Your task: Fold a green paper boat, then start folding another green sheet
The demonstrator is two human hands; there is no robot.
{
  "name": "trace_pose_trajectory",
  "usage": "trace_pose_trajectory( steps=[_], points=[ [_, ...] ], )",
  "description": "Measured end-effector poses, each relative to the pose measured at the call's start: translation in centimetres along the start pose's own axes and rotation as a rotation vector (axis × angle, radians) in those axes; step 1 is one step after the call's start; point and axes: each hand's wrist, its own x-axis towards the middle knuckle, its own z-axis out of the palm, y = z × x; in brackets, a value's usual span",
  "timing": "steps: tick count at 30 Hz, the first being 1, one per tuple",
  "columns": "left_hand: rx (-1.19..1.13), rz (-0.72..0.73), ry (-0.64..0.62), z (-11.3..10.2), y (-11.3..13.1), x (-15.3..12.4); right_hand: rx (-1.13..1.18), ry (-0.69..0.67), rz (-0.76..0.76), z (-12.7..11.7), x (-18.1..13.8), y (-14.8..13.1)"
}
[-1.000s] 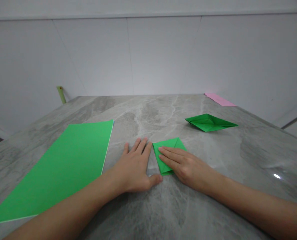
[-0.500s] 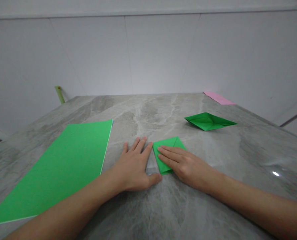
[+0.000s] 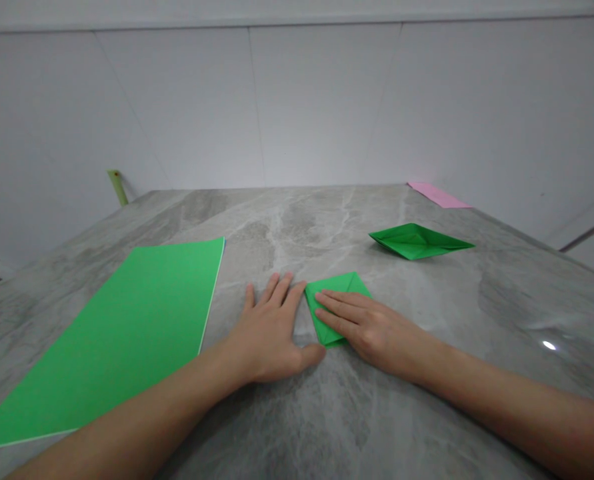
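A small square of folded green paper (image 3: 339, 283) lies on the table, with crease lines and layered edges showing. Flat on top of it rests my right hand (image 3: 361, 323), fingers stretched out and covering its middle and right part. My left hand (image 3: 271, 333) lies spread on the table just left of the paper. Its index fingertip touches the upper left corner, and the thumb tip is at the lower left corner. Neither hand grasps anything.
A stack of large green paper sheets (image 3: 141, 327) lies at the left, partly under my left forearm. Beyond my right hand sits a folded green paper shape (image 3: 417, 241) with pointed ends. Pink paper (image 3: 439, 195) lies at the far right edge of the marbled table (image 3: 297, 220).
Almost nothing differs. My left thumb has shifted very slightly toward the folded paper's lower corner; the view has tilted a touch.
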Motion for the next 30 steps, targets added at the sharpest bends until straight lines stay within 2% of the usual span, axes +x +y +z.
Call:
trace_pose_trajectory(
  steps=[20,30],
  points=[
    [0.001,-0.005,-0.013,0.03,-0.08,0.05,0.011,0.004,-0.007,0.12,-0.22,-0.07],
    [0.003,-0.010,-0.059,-0.17,-0.16,0.06,-0.026,-0.027,-0.001,-0.21,0.00,-0.29]
  ],
)
